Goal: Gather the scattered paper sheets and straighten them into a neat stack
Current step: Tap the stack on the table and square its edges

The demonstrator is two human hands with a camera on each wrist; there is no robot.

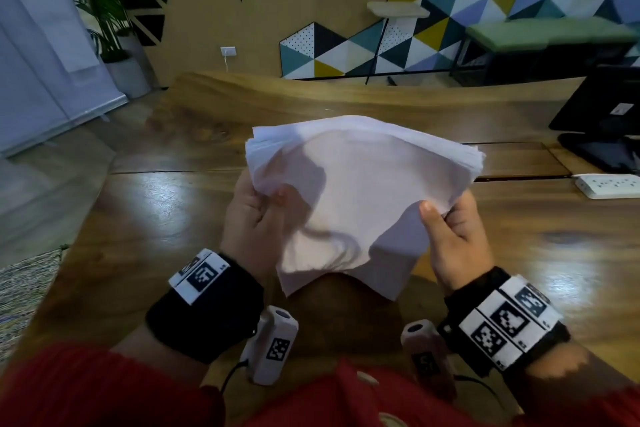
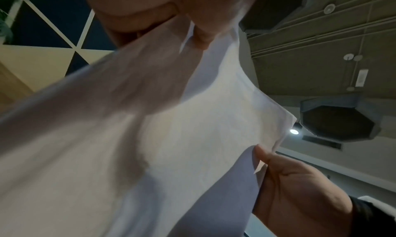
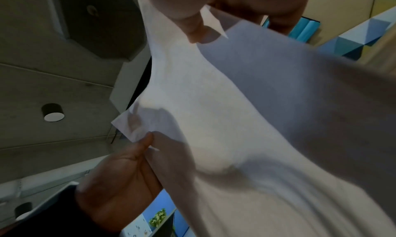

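A thick bundle of white paper sheets (image 1: 360, 191) is held up above the wooden table (image 1: 138, 218), its near part sagging toward me. My left hand (image 1: 258, 215) grips its left side, thumb on top and fingers hidden beneath. My right hand (image 1: 450, 225) grips the right side with the thumb pressed on the top sheet. The far edges of the sheets are fanned and uneven. The left wrist view shows the paper sheets (image 2: 171, 139) from below with the right hand (image 2: 295, 189) at their edge. The right wrist view shows the paper sheets (image 3: 235, 122) with the left hand (image 3: 120, 178) on their corner.
A white power strip (image 1: 609, 185) lies on the table at the right, beside a black monitor base (image 1: 602, 149). A slot runs across the table under the paper. Behind the table are a patterned wall panel (image 1: 346, 52), a green bench (image 1: 547, 35) and a potted plant (image 1: 104, 10).
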